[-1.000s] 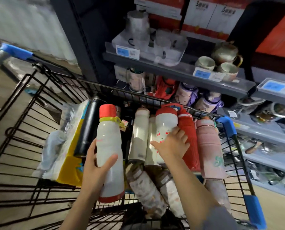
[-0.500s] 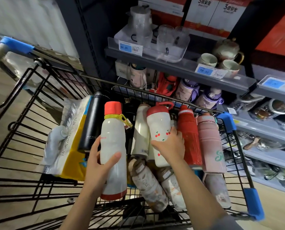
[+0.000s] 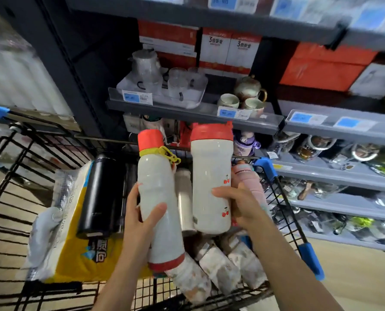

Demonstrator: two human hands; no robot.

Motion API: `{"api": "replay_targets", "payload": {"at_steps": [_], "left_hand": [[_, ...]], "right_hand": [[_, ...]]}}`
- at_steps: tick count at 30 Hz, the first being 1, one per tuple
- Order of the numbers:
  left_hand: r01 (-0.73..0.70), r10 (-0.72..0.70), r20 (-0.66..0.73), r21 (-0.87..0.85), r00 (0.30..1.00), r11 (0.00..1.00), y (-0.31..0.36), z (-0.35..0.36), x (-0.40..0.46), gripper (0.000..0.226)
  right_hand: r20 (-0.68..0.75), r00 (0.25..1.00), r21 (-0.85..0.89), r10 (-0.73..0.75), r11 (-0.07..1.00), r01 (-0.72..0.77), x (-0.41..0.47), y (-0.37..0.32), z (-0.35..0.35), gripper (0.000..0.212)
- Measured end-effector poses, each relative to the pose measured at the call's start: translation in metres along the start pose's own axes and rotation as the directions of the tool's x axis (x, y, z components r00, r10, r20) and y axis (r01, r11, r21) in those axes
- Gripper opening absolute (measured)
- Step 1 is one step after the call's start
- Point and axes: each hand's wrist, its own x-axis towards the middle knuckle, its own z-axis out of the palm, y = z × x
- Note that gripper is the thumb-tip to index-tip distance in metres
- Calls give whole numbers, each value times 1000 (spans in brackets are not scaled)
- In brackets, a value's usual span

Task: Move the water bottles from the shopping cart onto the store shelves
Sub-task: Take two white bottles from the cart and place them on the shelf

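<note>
Both bottles lifted upright, caps up: left hand (image 3: 140, 217) grips white bottle (image 3: 159, 198), right hand (image 3: 241, 204) cherry bottle (image 3: 210, 182).

White-and-red boxes (image 3: 229, 49) on the shelf read "3倍安全".

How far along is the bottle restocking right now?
Nothing shows as shelved yet. In hand: left hand holds the yellow-strapped bottle, right hand the cherry bottle, both above the cart. Left: black bottle, pink bottle, and several lying below.
</note>
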Motion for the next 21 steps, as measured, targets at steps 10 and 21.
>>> {"api": "replay_targets", "payload": {"at_steps": [10,21], "left_hand": [[-299,300,231,-40,926,953,54,214,-32,75],[-565,639,325,-298,697,769,151,521,-109,80]], "right_hand": [[1,921,14,-389,921,389,-113,-118,-165,77],[-172,602,-314,-780,622,717,-234,-301,-373,77]]}}
